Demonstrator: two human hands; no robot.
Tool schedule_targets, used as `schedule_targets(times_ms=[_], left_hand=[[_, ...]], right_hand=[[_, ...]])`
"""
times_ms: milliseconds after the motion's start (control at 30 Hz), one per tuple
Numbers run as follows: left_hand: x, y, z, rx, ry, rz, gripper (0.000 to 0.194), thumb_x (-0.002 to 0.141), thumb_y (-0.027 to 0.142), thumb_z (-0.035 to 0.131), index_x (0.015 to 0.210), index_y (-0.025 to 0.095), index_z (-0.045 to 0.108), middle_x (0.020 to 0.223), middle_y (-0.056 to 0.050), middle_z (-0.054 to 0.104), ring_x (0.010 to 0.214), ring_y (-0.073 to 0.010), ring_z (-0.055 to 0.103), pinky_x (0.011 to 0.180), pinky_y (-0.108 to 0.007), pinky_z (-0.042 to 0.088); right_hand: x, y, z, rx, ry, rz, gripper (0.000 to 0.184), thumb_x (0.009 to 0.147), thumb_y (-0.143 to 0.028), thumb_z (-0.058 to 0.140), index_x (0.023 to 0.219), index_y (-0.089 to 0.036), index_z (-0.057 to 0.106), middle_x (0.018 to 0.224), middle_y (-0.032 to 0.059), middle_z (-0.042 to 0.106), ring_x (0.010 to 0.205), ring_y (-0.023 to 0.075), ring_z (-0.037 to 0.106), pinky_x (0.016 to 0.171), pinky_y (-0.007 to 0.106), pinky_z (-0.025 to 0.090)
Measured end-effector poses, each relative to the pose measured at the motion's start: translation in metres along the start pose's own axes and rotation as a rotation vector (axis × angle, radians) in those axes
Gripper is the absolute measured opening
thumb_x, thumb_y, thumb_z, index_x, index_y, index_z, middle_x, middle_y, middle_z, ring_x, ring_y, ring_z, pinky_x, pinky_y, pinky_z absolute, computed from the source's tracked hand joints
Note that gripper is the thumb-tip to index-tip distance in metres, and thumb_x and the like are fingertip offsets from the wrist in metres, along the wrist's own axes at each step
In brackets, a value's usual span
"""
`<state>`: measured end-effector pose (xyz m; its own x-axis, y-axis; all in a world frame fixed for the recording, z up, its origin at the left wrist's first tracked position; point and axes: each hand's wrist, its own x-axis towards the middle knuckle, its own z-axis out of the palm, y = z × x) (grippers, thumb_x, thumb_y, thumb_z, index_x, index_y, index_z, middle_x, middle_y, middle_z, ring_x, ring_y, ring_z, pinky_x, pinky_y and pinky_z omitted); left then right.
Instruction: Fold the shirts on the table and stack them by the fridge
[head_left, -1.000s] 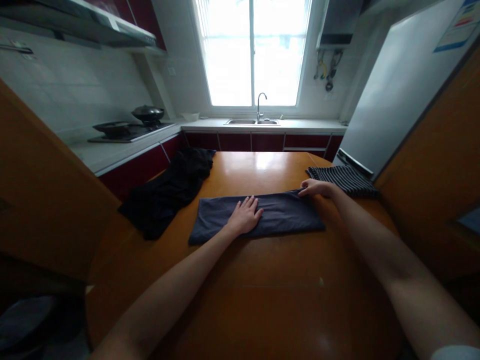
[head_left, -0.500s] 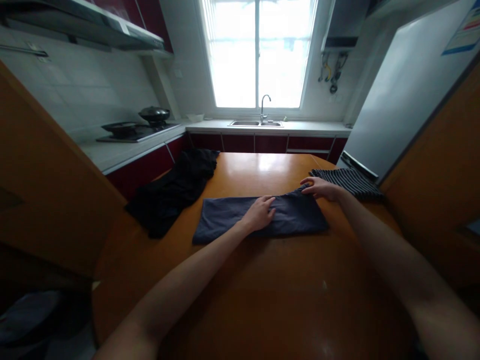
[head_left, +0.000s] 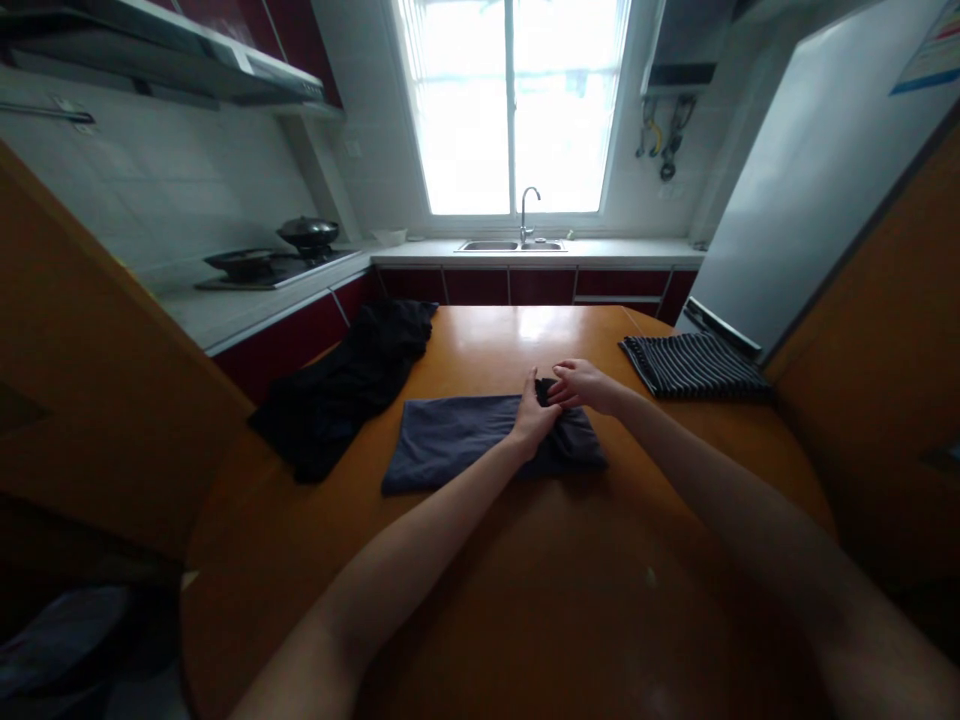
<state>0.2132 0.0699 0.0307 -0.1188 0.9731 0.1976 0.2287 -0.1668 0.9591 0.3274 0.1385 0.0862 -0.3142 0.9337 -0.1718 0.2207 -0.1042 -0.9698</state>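
A blue-grey folded garment (head_left: 457,435) lies flat across the table in front of me, its right end turned over toward the middle. My left hand (head_left: 535,418) stands on edge on the cloth beside that turned end, thumb spread from the fingers. Close against it, my right hand (head_left: 583,386) pinches the turned-over end, where a dark gathered edge shows between the two hands. What kind of garment it is, I cannot tell.
A crumpled black garment (head_left: 349,385) lies on the left of the wooden table (head_left: 525,590). A folded striped cloth (head_left: 694,366) rests at the right, near the fridge (head_left: 810,170). Behind are a counter with a sink (head_left: 491,246) and a stove with pans (head_left: 309,233).
My right hand has lifted the garment's right end and carried it left to the middle, shortening the cloth. My left hand has slid right and turned from flat to on edge.
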Motion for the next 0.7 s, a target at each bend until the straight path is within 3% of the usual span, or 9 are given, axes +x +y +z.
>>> schedule_targets(times_ms=[200, 333, 433, 533, 600, 700], left_hand=[[0.0, -0.002, 0.004, 0.007, 0.029, 0.008, 0.08, 0.073, -0.004, 0.053, 0.149, 0.02, 0.05, 0.14, -0.008, 0.062, 0.129, -0.0239, 0.058, 0.114, -0.038, 0.042], [-0.005, 0.004, 0.004, 0.097, 0.055, 0.107, 0.086, 0.077, -0.003, 0.05, 0.157, 0.025, 0.036, 0.148, -0.003, 0.055, 0.135, -0.0228, 0.053, 0.116, -0.036, 0.039], [-0.01, 0.006, 0.004, 0.198, 0.045, 0.165, 0.085, 0.08, -0.003, 0.047, 0.158, 0.028, 0.032, 0.145, -0.002, 0.058, 0.126, -0.0231, 0.061, 0.11, -0.035, 0.045], [-0.01, 0.006, 0.005, 0.269, 0.019, 0.161, 0.07, 0.082, -0.003, 0.045, 0.147, 0.023, 0.052, 0.14, -0.004, 0.062, 0.125, -0.0222, 0.062, 0.111, -0.034, 0.044], [-0.008, 0.004, 0.007, 0.298, 0.026, 0.141, 0.059, 0.084, 0.0, 0.048, 0.14, 0.017, 0.06, 0.139, -0.009, 0.063, 0.128, -0.0229, 0.059, 0.113, -0.035, 0.042], [-0.005, 0.001, 0.011, 0.313, 0.055, 0.129, 0.058, 0.086, 0.011, 0.059, 0.144, 0.009, 0.055, 0.144, -0.016, 0.057, 0.134, -0.027, 0.053, 0.115, -0.037, 0.039]], right_hand=[[-0.017, 0.018, -0.032, 0.027, 0.22, -0.154, 0.011, 0.089, -0.028, 0.055, 0.095, -0.019, 0.058, 0.079, 0.0067, 0.07, 0.067, 0.0158, 0.067, 0.062, 0.028, 0.056], [-0.038, 0.043, -0.043, -0.038, 0.331, -0.226, 0.015, 0.085, -0.028, 0.05, 0.092, -0.019, 0.059, 0.084, 0.0078, 0.069, 0.071, 0.0172, 0.066, 0.061, 0.027, 0.053], [-0.05, 0.059, -0.038, -0.104, 0.351, -0.267, 0.02, 0.082, -0.028, 0.047, 0.092, -0.019, 0.061, 0.085, 0.0086, 0.069, 0.076, 0.0204, 0.067, 0.067, 0.031, 0.054], [-0.059, 0.069, -0.027, -0.173, 0.361, -0.312, 0.021, 0.081, -0.029, 0.046, 0.088, -0.019, 0.064, 0.091, 0.0103, 0.07, 0.089, 0.0245, 0.067, 0.083, 0.038, 0.054], [-0.063, 0.074, -0.016, -0.233, 0.367, -0.359, 0.023, 0.082, -0.029, 0.047, 0.087, -0.018, 0.067, 0.104, 0.0134, 0.07, 0.105, 0.0273, 0.064, 0.098, 0.041, 0.049], [-0.07, 0.08, 0.0, -0.323, 0.348, -0.43, 0.034, 0.089, -0.031, 0.042, 0.099, -0.016, 0.072, 0.126, 0.0163, 0.064, 0.123, 0.0273, 0.056, 0.11, 0.039, 0.04]])
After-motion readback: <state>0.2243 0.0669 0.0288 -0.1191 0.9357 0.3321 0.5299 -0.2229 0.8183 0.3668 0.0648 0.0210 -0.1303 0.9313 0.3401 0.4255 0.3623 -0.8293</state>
